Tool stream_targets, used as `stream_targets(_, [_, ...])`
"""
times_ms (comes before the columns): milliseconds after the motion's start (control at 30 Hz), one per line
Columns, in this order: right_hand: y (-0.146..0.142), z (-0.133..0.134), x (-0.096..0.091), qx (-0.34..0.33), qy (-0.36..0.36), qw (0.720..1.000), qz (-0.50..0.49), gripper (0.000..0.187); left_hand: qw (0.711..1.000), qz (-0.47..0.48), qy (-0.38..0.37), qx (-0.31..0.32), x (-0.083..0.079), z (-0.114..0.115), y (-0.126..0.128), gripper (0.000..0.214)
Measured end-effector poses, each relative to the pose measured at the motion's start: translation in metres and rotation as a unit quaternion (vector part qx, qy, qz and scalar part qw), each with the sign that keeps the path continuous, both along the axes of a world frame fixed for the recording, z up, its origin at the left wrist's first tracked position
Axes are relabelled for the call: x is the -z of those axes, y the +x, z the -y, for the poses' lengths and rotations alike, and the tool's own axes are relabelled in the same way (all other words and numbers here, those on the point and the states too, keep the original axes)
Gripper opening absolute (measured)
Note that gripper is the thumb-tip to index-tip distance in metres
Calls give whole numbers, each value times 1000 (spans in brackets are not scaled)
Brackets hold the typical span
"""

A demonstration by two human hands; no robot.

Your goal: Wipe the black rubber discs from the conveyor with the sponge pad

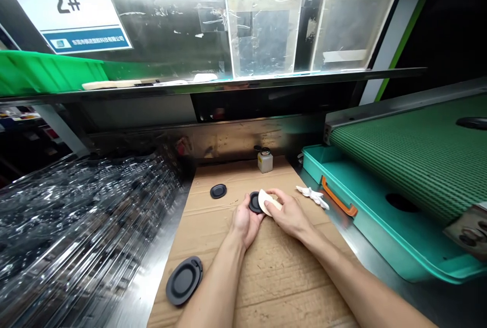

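1. We close our left hand (246, 224) around a black rubber disc (255, 202), gripping it by the edge just above a cardboard sheet (243, 186).
2. We pinch a folded white cloth (268, 202) in our right hand (289, 214) and hold it against the disc's face.
3. We see a second black disc (218, 191) lying flat beyond our hands, and a larger black disc (184, 281) near the sheet's left edge.
4. We have a small capped bottle (265, 161) standing at the sheet's far edge.
5. To our right, a crumpled white rag (312, 197) lies beside a teal tray (323, 158) with an orange handle (338, 203), below a green mesh conveyor belt (403, 160).
6. To our left are stacked clear plastic trays (83, 216).
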State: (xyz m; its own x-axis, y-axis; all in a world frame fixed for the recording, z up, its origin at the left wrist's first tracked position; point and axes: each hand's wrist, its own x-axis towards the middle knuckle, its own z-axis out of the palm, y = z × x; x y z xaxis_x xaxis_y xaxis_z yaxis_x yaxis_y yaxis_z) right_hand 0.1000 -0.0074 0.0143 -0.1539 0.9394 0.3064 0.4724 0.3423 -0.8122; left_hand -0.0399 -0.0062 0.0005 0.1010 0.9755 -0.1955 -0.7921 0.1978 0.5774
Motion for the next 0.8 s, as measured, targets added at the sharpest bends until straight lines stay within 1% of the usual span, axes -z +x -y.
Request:
stream_targets(67, [-5,2,0,12,-3,1000,11,29,999,-31,22,1,0,3,4,27])
stream_targets(133, [-12,3,-1,22,11,1000,-5,26,998,-55,45,1,0,6,7,26])
stream_targets(167, [-16,3,-2,18,21,999,-19,24,997,-59,52,-3,0,7,8,25])
stream_targets(233, [-20,3,-2,-14,25,999,-42,22,997,-51,51,-14,0,7,9,22])
stream_targets(267, [-21,3,-2,-37,12,998,-46,21,998,-43,45,-17,0,7,8,21])
stream_targets(333, [-16,2,-2,-92,-39,994,-48,20,999,-32,28,-16,0,6,6,21])
stream_targets(400, [-6,-1,-3,-123,-86,987,-48,20,999,-33,21,-2,-1,6,5,22])
stream_targets(433, [0,-3,-3,-122,-97,986,-53,20,999,-38,22,5,-1,6,5,23])
stream_targets(500, [7,-7,-5,-98,-100,988,-71,21,998,-56,30,13,-2,6,6,24])
stream_targets(567, [8,-9,-6,-71,-106,987,-102,21,997,-73,38,13,-1,6,8,24])
stream_targets(600, [6,-10,-6,-71,-120,982,-124,22,996,-76,41,12,-1,6,9,23])
stream_targets(733, [-6,-10,-2,-121,-207,948,-210,21,996,-68,53,7,-2,6,11,22])
stream_targets(800, [-6,-10,-1,-135,-230,942,-206,19,996,-67,49,10,-3,7,9,23])
